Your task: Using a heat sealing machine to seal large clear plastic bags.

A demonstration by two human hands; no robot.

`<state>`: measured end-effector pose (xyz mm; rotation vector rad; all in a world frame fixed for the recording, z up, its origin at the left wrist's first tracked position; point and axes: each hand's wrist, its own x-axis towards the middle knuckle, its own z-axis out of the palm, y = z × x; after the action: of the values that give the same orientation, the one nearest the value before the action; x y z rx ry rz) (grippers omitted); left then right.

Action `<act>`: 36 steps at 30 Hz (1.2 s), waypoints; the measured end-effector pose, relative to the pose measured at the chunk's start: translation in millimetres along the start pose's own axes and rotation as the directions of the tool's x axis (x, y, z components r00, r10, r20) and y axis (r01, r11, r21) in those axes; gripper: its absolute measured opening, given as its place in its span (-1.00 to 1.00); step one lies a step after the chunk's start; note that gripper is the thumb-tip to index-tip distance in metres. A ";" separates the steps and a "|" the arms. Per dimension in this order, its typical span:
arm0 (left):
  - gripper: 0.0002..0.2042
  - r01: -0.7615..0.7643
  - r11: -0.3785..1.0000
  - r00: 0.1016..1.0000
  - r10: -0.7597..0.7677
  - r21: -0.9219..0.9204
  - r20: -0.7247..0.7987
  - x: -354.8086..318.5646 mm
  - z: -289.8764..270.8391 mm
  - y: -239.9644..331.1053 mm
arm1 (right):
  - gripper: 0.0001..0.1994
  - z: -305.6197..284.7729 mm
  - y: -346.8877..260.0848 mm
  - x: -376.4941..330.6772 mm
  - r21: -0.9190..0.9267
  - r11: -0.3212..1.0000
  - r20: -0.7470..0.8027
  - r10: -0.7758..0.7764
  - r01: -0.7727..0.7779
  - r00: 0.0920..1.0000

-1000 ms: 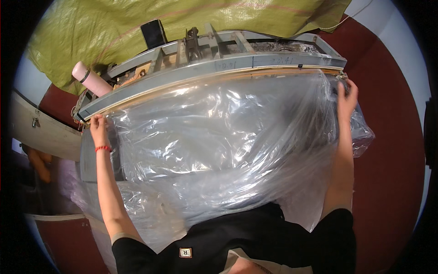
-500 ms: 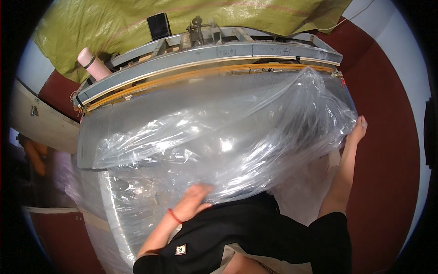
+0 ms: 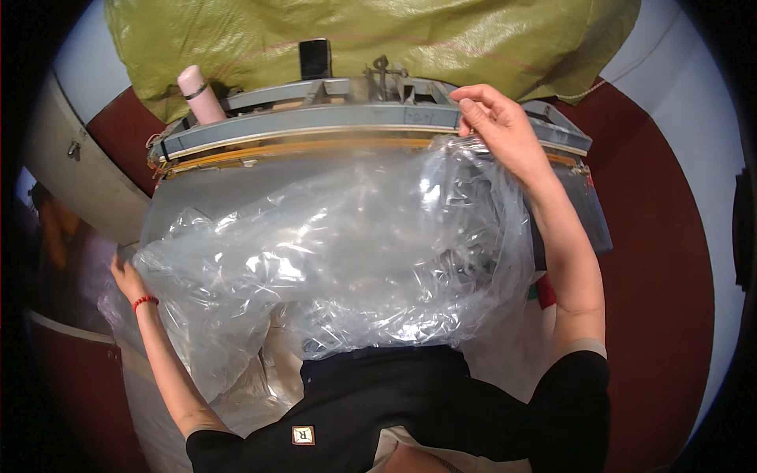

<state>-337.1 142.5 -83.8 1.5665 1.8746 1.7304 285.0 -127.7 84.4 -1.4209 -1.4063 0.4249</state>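
A large, crumpled clear plastic sheet (image 3: 315, 236) spreads across the dark grey flat surface (image 3: 236, 185) in front of me and falls over its near edge towards my body. At the far left, my left hand (image 3: 128, 280), with a red bead bracelet on the wrist, is closed on the sheet's left edge. My right hand (image 3: 502, 130) is raised over the far right part, close to the metal frame. Its fingers are curled at a gathered peak of the plastic, and the exact grip is partly hidden.
A grey metal frame (image 3: 292, 122) with orange strips runs along the far side. A pink bottle (image 3: 203, 96) and a black phone (image 3: 315, 59) stand on it. Behind hangs a yellow-green tarp (image 3: 378, 31). A pale door (image 3: 83, 158) is at left; red floor (image 3: 654, 276) lies right.
My right hand has moved from the right edge inward to the far side, drawing the plastic with it. My left hand has gone from near my body to the sheet's left edge.
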 end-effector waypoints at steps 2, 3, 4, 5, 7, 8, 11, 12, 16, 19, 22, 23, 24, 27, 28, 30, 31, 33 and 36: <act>-0.65 -0.234 0.951 0.964 0.254 -0.201 0.077 -25.9 6.1 87.5 | -0.72 16.6 -15.0 6.8 0.035 0.999 0.021 -0.025 0.024 0.999; -0.66 -0.330 0.868 0.866 0.435 -0.372 0.248 -55.4 7.6 136.4 | -0.72 22.9 -21.4 9.5 0.024 0.999 0.025 -0.039 0.038 0.999; -0.65 -0.303 0.816 0.770 0.514 -0.493 0.378 -85.8 16.3 187.0 | -0.72 28.4 -26.9 11.4 -0.001 1.000 0.016 -0.028 0.028 0.999; -0.61 -0.337 0.804 0.655 0.574 -0.490 0.492 -116.8 22.9 233.3 | -0.74 33.2 -31.7 12.4 -0.006 0.999 0.019 -0.032 0.033 0.999; -0.48 -0.320 0.681 0.322 0.732 -0.659 0.600 -170.6 49.7 307.7 | -0.75 40.5 -39.1 11.9 0.036 0.995 0.028 -0.091 0.090 0.995; -0.39 -0.326 0.662 0.258 0.749 -0.674 0.611 -193.7 62.3 331.5 | -0.76 43.3 -42.2 10.9 0.051 0.992 0.024 -0.114 0.113 0.993; -0.59 -0.212 0.726 0.239 0.688 -0.654 0.686 -228.3 98.2 367.5 | -0.77 45.6 -51.9 6.0 -0.086 0.994 0.049 -0.069 0.073 0.996; -0.67 -0.120 0.738 0.302 0.665 -0.665 0.683 -230.2 104.5 367.3 | -0.76 44.4 -56.2 2.6 -0.109 0.988 0.056 -0.103 0.108 0.993; -0.91 0.081 0.715 0.470 0.587 -0.695 0.659 -231.0 115.4 355.5 | -0.78 37.6 -76.0 -17.6 -0.063 0.995 0.137 -0.067 0.076 0.988; -0.90 0.024 0.702 0.535 0.593 -0.712 0.602 -225.8 110.3 345.9 | -0.80 25.4 -84.0 -20.3 0.111 0.993 0.293 -0.072 0.041 0.954; -0.88 -0.045 0.698 0.591 0.595 -0.715 0.544 -223.6 105.9 338.2 | -0.76 38.6 -68.0 -0.7 0.053 0.995 0.233 -0.098 0.088 0.967; -0.87 -0.056 0.699 0.605 0.592 -0.712 0.533 -222.7 104.6 335.6 | -0.72 50.1 -58.4 2.2 0.099 0.993 0.296 -0.085 0.058 0.952; -0.87 -0.069 0.698 0.619 0.590 -0.712 0.518 -223.0 104.2 333.9 | -0.67 61.5 -49.2 5.2 0.104 0.994 0.344 -0.020 -0.017 0.939; -0.85 -0.112 0.681 0.662 0.594 -0.724 0.457 -223.0 101.1 330.6 | -0.58 89.1 -28.3 0.3 0.138 0.990 0.416 -0.093 0.038 0.904; -0.85 -0.091 0.698 0.637 0.589 -0.711 0.497 -221.1 97.9 329.5 | -0.57 99.5 -23.1 0.9 0.189 0.981 0.411 -0.124 0.048 0.903; -0.85 -0.065 0.731 0.620 0.563 -0.679 0.547 -218.6 91.3 329.7 | -0.66 113.3 -14.5 3.3 0.248 0.968 0.415 -0.149 0.046 0.898; -0.88 0.031 0.773 0.529 0.526 -0.634 0.666 -212.6 86.8 329.2 | -0.70 118.6 -9.8 3.5 0.244 0.970 0.412 -0.111 0.008 0.904; -0.91 0.337 0.781 0.160 0.504 -0.527 0.849 -201.3 72.4 322.6 | -0.86 124.5 4.8 -1.3 0.574 0.818 0.284 -0.156 -0.037 0.946; -0.81 0.453 0.788 -0.303 0.576 -0.417 0.759 -189.3 47.4 300.0 | -0.86 104.5 47.3 -12.6 0.840 0.506 0.200 0.049 -0.197 0.979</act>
<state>-50.2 -29.2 43.5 1.6636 0.0762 0.1583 220.0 -84.8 -0.9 -0.6372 -0.9352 1.1733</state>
